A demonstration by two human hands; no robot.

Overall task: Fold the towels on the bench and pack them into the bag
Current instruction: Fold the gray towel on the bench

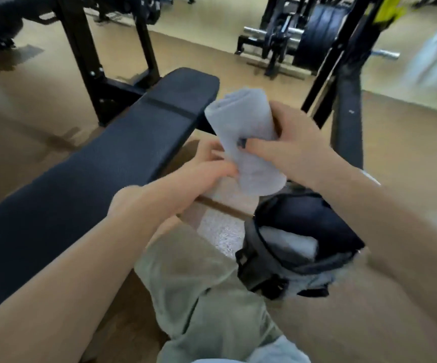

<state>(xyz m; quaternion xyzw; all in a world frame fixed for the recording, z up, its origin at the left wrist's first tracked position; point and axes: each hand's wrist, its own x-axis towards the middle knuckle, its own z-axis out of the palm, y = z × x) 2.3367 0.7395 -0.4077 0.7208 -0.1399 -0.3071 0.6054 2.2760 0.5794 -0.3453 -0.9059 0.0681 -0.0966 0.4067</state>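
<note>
A rolled pale blue-grey towel is held upright in the air, just right of the black bench. My right hand grips the roll around its middle, thumb across the front. My left hand touches the towel's lower left edge with its fingertips; whether it pinches the cloth is blurred. Below the towel an open dark bag stands on the floor with a white folded towel inside it. The bench top that I see carries nothing.
My leg in light green trousers is in the foreground between bench and bag. Black rack uprights stand behind the bench, a slanted black post on the right, and a weight-plate rack farther back on the tan floor.
</note>
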